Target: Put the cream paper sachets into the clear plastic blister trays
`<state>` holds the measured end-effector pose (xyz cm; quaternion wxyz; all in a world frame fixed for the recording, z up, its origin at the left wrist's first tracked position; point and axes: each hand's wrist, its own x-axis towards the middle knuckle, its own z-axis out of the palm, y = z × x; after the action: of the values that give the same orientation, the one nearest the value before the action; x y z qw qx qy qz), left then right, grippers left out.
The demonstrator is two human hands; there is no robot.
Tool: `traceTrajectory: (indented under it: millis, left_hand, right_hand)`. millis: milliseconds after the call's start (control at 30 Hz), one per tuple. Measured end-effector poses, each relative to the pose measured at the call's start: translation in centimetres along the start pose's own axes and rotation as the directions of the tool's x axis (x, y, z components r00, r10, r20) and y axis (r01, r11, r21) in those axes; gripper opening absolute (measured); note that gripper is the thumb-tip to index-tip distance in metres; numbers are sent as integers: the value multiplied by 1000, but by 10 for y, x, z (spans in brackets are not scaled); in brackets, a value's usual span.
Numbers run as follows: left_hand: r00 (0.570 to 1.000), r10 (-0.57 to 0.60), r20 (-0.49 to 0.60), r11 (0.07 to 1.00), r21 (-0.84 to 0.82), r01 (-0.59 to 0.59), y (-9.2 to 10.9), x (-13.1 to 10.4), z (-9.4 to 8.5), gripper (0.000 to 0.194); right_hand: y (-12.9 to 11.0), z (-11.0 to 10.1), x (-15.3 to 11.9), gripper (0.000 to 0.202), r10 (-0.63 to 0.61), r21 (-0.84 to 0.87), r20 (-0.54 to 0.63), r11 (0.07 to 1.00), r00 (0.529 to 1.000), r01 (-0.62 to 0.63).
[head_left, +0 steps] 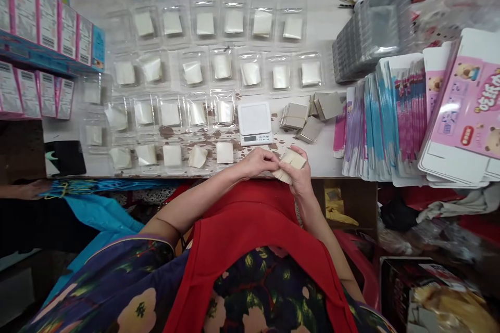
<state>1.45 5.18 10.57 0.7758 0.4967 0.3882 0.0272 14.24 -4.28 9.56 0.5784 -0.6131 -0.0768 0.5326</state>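
Note:
A fanned stack of small cream-coloured square cards (294,159) is gripped in my right hand (302,174), its thumb lying across the top. My left hand (258,162) pinches the left edge of the same stack with thumb and fingertips. Both hands are at the table's front edge, just below a small white digital scale (254,119) with a bare top. Right of the scale lie several banded bundles of grey-backed square cards (295,116). Rows of clear plastic trays (171,113), most with a pale square stack inside, spread out to the left.
Pink boxes (47,15) are piled at the far left. On the right stand nested clear trays (375,31) and a row of folded printed cartons (390,114). Another person's arm (23,190) reaches in at the left edge. A black pouch (64,157) lies at the table's front-left corner.

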Motion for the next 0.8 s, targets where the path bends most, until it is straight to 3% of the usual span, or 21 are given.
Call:
traceTrajectory:
  millis: [367, 533, 700, 800]
  left_hand:
    - [997, -21, -69, 999, 34, 24, 3, 13, 11, 14]
    - [991, -32, -131, 993, -117, 17, -1, 12, 10, 17]
    - [998, -28, -53, 980, -196, 17, 2, 11, 8, 35]
    - [994, -60, -92, 994, -100, 50, -1, 17, 5, 45]
  right_hand:
    - [-5, -15, 12, 75, 23, -9, 97, 1000, 995, -22]
    - [-2, -22, 16, 71, 2, 59, 156, 998, 988, -12]
    - [-1, -18, 15, 70, -95, -133, 134, 985, 986, 113]
    - [0, -11, 13, 66, -148, -297, 115, 938, 982, 176]
